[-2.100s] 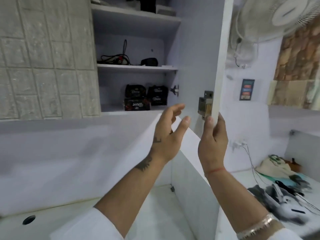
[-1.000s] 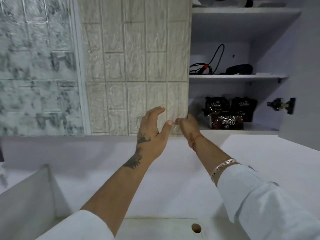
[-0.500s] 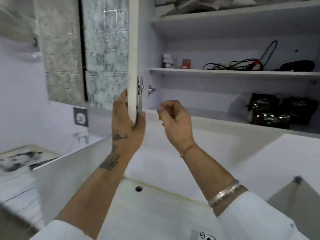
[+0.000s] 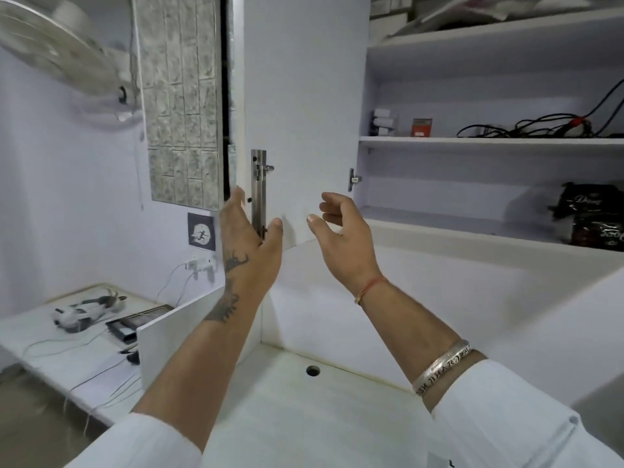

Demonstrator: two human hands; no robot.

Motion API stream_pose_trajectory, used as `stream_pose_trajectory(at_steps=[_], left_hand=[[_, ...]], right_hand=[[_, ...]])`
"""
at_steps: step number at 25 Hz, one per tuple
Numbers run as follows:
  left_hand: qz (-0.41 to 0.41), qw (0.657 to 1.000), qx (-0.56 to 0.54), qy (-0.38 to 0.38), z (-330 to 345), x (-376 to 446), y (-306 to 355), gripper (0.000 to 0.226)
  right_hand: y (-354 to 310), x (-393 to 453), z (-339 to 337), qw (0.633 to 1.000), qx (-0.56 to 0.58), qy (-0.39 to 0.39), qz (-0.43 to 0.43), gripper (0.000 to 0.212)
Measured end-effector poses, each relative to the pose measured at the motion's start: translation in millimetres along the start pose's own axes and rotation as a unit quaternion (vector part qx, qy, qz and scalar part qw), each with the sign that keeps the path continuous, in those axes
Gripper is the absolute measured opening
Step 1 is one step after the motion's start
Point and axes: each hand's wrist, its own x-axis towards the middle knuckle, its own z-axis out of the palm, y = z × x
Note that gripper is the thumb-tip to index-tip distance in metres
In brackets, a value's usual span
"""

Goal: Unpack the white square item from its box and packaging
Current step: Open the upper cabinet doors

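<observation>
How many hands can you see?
2: the left hand open beside the metal door bolt, the right hand open, raised before the cupboard shelves.

Matt white cabinet door [image 4: 304, 96], shiny metal latch bolt [image 4: 259, 190]

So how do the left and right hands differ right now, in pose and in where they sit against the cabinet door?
The left hand is at the open door's edge by the steel bolt, fingers straight; the right hand is in front of the door's inner face, fingers curled. The left forearm is tattooed; the right wrist wears a red thread. Both are open, holding nothing.
</observation>
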Motion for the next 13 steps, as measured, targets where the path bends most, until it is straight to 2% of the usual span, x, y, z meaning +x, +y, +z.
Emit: stream_pose_trajectory(at_steps=[3, 5, 7, 9, 13], left_hand=[[0.151, 0.987, 0.033, 0.045, 15, -9, 2, 0.068], [0.224, 0.975, -0.010, -0.004, 49, -26, 16, 0.058], [0.179, 0.973, -0.096, -0.111, 101, -43, 29, 0.053], [0.086, 0.959, -0.177, -0.206, 158, -63, 47, 0.050], [-0.080, 0.899, -0.279, -0.327, 263, -106, 94, 0.037]], right_hand=[[10, -6, -15, 0.999, -0.025, 0.026, 0.009, 0.043], [21, -12, -49, 0.996, -0.046, 0.071, 0.019, 0.041], [34, -19, -98, 0.987, -0.078, 0.134, 0.038, 0.039], [48, -30, -157, 0.972, -0.116, 0.192, 0.067, 0.039], [77, -34, -267, 0.943, -0.192, 0.239, 0.127, 0.046]])
